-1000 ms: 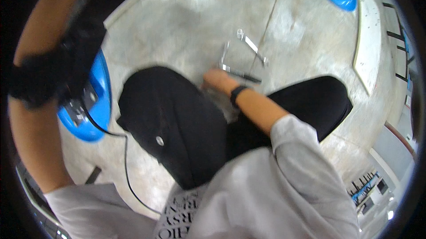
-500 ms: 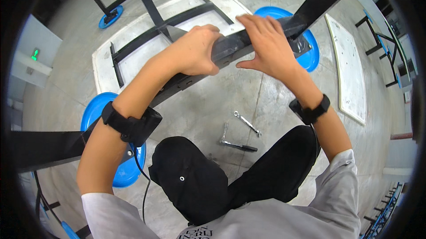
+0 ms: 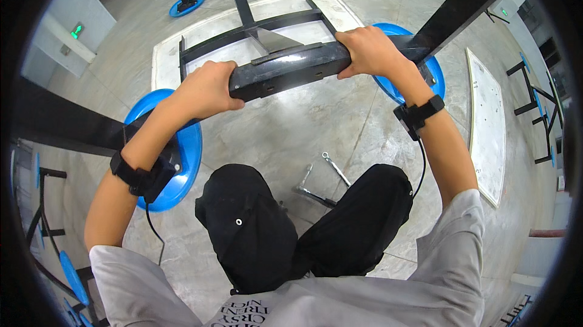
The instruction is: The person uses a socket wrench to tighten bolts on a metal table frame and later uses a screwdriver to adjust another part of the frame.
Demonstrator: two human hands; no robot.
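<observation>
Head view: left hand [image 3: 207,89] and right hand [image 3: 368,52] both grasp the black beam [image 3: 291,71]; a wrench [image 3: 337,170] lies on the floor [image 3: 261,136] below.

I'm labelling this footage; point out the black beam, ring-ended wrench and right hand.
Black beam [image 3: 291,72]: head view, its bare middle stretch.
Ring-ended wrench [image 3: 337,170]: head view, its shaft.
Right hand [image 3: 369,51]: head view, its back.
</observation>
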